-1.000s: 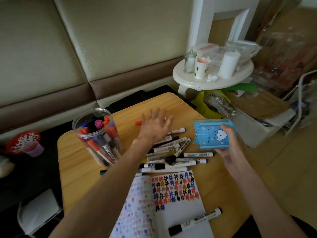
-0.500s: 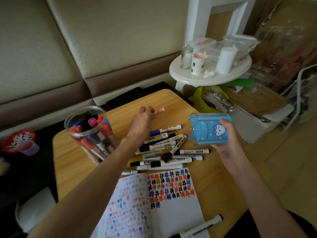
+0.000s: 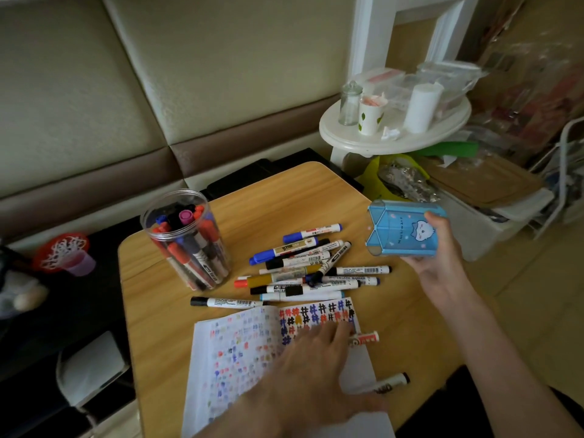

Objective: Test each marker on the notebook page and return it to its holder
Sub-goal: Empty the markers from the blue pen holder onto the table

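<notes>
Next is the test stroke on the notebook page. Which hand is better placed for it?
Left. The left hand is over the notebook, with a red-and-white marker at its fingertips. The right hand holds the blue holder off to the side.

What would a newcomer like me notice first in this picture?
A heap of markers sprawls across the table, beside a clear jar crammed with more on the left. Nearer, an open notebook is speckled with colourful test marks, and the right hand holds a blue holder at the right.
</notes>
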`<state>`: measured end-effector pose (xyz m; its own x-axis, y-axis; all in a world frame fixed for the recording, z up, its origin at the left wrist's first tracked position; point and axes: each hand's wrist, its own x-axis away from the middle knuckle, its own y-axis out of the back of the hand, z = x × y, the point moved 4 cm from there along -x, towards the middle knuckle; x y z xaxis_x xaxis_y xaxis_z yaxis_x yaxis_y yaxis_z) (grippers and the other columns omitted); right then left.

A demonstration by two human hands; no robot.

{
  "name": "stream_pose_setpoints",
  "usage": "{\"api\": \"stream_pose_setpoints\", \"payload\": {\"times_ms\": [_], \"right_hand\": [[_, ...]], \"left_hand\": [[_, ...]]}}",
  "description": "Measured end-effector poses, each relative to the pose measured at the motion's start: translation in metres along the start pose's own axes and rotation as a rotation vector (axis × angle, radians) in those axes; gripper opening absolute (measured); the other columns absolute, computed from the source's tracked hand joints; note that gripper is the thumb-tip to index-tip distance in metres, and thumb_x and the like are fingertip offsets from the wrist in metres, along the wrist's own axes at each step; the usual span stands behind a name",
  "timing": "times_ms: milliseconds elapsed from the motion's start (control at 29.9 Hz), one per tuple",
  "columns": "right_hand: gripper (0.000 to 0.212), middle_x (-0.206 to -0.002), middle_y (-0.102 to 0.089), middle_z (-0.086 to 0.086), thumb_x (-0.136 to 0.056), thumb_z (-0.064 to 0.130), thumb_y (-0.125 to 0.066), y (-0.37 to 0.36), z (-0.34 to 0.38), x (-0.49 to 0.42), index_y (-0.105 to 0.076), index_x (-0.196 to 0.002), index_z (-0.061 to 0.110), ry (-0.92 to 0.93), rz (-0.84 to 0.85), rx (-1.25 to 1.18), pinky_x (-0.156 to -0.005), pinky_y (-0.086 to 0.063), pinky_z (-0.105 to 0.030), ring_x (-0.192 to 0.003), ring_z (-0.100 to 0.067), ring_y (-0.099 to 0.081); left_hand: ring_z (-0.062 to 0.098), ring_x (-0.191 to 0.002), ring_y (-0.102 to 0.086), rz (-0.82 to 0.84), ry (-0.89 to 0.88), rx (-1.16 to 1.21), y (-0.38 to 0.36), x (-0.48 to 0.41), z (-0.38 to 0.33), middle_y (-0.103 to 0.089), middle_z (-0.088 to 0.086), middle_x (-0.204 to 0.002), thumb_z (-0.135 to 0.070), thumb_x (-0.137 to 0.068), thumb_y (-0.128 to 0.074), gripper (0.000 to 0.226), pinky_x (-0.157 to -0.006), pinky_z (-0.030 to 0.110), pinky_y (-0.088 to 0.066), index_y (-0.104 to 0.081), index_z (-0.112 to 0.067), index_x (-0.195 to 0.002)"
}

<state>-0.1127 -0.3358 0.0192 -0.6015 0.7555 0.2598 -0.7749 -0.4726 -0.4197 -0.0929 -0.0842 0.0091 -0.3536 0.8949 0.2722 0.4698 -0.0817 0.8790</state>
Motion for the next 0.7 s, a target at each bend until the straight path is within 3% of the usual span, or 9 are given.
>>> {"api": "stream_pose_setpoints", "payload": {"times_ms": [134, 267, 501, 701], "right_hand": [[0.029, -0.101, -0.079, 0.004, -0.098, 0.032, -0.064, -0.001, -0.002, 0.001, -0.064, -0.126, 0.023, 0.006, 0.007, 0.002, -0.083, -0.058, -0.037, -0.103, -0.013, -0.073], [0.038, -0.106, -0.079, 0.002, -0.099, 0.033, -0.063, -0.001, -0.002, 0.002, -0.061, -0.135, 0.020, 0.008, 0.022, 0.026, -0.092, -0.057, -0.041, -0.105, -0.014, -0.074], [0.044, -0.116, -0.077, -0.001, -0.097, 0.034, -0.066, 0.000, -0.005, 0.000, -0.060, -0.138, 0.021, 0.003, 0.018, 0.051, -0.088, -0.058, -0.039, -0.111, -0.017, -0.072], [0.046, -0.120, -0.076, -0.002, -0.098, 0.036, -0.065, -0.002, -0.008, 0.001, -0.057, -0.141, 0.023, 0.008, 0.064, 0.073, -0.090, -0.057, -0.039, -0.113, -0.016, -0.072]], "left_hand": [[0.021, -0.127, -0.043, -0.070, -0.064, -0.018, -0.010, 0.002, -0.004, -0.040, -0.002, -0.143, -0.075, -0.081, -0.066, 0.093, -0.114, 0.039, -0.034, -0.024, -0.027, -0.148], [0.021, -0.119, -0.055, -0.111, -0.053, 0.046, -0.018, -0.002, -0.002, -0.058, -0.002, -0.134, -0.052, -0.091, -0.069, 0.067, -0.106, 0.035, -0.044, -0.031, -0.031, -0.143], [0.015, -0.118, -0.059, -0.254, -0.029, 0.104, -0.006, -0.017, 0.034, -0.061, -0.005, -0.133, -0.047, -0.096, -0.065, 0.054, -0.101, 0.033, -0.049, -0.042, -0.031, -0.141], [0.019, -0.111, -0.058, -0.507, -0.106, -0.151, 0.011, -0.041, 0.063, -0.064, -0.003, -0.120, -0.038, -0.095, -0.069, 0.048, -0.098, 0.036, -0.050, -0.051, -0.023, -0.136]]}}
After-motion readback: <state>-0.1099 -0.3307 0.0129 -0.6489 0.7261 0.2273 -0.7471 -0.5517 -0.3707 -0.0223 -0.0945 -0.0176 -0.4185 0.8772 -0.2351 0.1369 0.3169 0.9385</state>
